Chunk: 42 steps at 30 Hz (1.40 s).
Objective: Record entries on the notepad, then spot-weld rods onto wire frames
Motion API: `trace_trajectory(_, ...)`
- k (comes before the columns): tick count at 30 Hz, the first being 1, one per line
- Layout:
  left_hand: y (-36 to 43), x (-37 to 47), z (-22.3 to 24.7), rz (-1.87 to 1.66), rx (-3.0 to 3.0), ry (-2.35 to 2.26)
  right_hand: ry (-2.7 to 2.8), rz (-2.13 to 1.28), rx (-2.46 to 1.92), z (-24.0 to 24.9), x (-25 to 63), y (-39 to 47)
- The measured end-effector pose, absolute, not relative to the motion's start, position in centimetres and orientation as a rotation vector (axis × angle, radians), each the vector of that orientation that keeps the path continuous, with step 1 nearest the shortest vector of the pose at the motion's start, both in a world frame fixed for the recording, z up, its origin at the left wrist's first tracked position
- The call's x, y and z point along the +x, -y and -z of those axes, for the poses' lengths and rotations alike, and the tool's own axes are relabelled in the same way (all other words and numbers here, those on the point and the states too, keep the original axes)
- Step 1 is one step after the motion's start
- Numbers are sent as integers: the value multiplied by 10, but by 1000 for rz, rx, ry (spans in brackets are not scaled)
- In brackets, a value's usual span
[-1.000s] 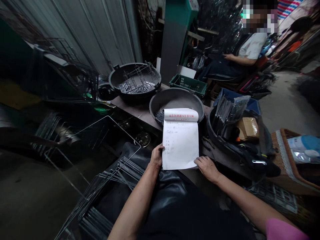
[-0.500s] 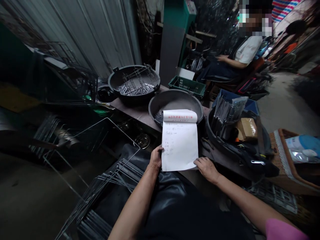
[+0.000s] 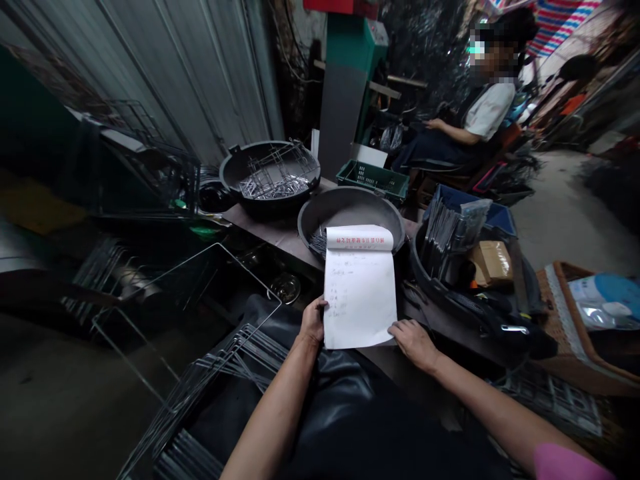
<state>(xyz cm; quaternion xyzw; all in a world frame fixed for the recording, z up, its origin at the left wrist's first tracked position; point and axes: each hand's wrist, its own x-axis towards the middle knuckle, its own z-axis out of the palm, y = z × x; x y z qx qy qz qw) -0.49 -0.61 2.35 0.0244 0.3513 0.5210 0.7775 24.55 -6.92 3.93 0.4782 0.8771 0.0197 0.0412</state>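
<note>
A white paper notepad (image 3: 363, 300) with faint handwriting is held up in front of me. Its top sheet is folded back and shows red printing. My left hand (image 3: 313, 321) grips the pad's lower left edge, fingers behind it and thumb at the side. At the lower right corner, my right hand (image 3: 414, 341) pinches the paper. Behind the pad stands a round dark pan (image 3: 353, 203) with thin metal pieces in it, partly covered by the paper. Bent wire frames (image 3: 220, 360) lie across the black apron (image 3: 345, 400) on my lap, left of my left arm.
Another pan (image 3: 273, 170) holds metal pieces and a wire rack. A green crate (image 3: 373, 179) sits behind. On the right are a dark tub (image 3: 425, 257) with wire bundles and a carton, and a wicker basket (image 3: 565, 333). A person (image 3: 480, 120) sits at the back.
The view has tilted up slightly, so the surroundings sit a little lower in the picture. Both hands keep the same hold on the notepad.
</note>
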Motion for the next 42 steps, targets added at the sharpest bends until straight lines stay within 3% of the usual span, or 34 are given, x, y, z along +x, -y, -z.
trace_trajectory(42, 9, -4, -23, -1104, 38, -766, -2699, 248, 1642, -95, 264, 60)
